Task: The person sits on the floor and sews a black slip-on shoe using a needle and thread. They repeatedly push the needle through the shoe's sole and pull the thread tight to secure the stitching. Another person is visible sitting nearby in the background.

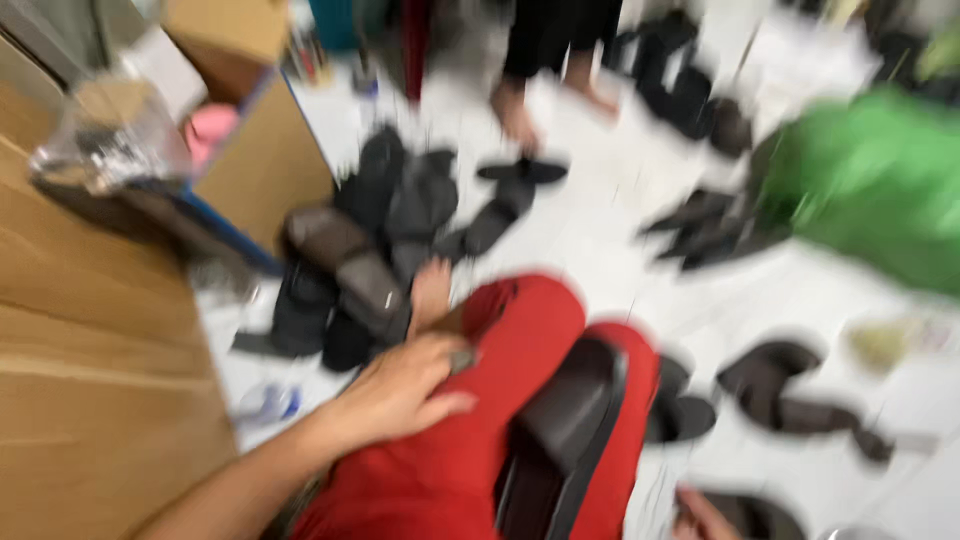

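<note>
The view is heavily blurred. My left hand (pixel 400 390) rests on my thigh in red trousers (pixel 520 330), fingers curled; a small grey thing by the fingertips cannot be made out. A black slipper (pixel 560 420) lies across my lap between my legs. Only a few fingers of my right hand (pixel 700 518) show at the bottom edge, touching or next to a dark slipper (pixel 765 515) on the floor. My bare foot (pixel 432 290) points toward a pile of dark slippers (pixel 380 230).
More dark slippers (pixel 790 385) lie scattered over the white floor. Another person's bare feet (pixel 515 110) stand at the back. A green bag (pixel 870 180) is at the right, a cardboard box (pixel 265 160) and wooden panel (pixel 90 350) at the left.
</note>
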